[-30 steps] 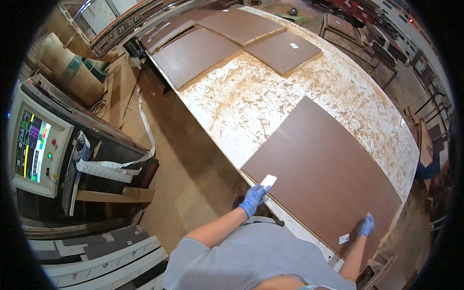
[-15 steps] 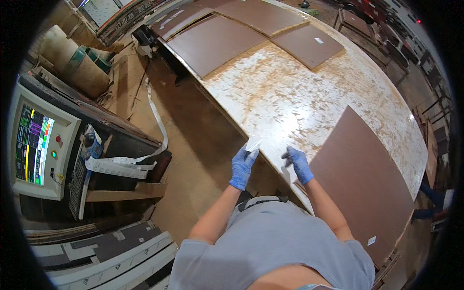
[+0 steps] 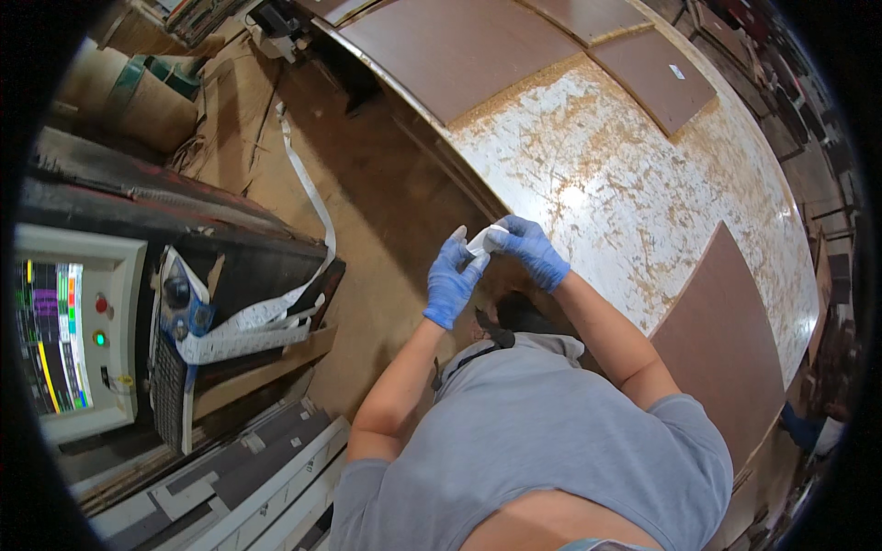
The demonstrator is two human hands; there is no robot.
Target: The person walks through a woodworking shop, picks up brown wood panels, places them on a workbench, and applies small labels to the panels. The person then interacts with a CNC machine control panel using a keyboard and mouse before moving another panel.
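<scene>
Sawdust litters the white tabletop that I watch from afar. Just off its near edge, I see a small white slip between both blue-gloved hands: the right hand pinches one end, while the left hand has thumb and finger at the other, how firmly I cannot tell. Farther out, one brown panel lies to the right, and a lit screen glows at left.
</scene>
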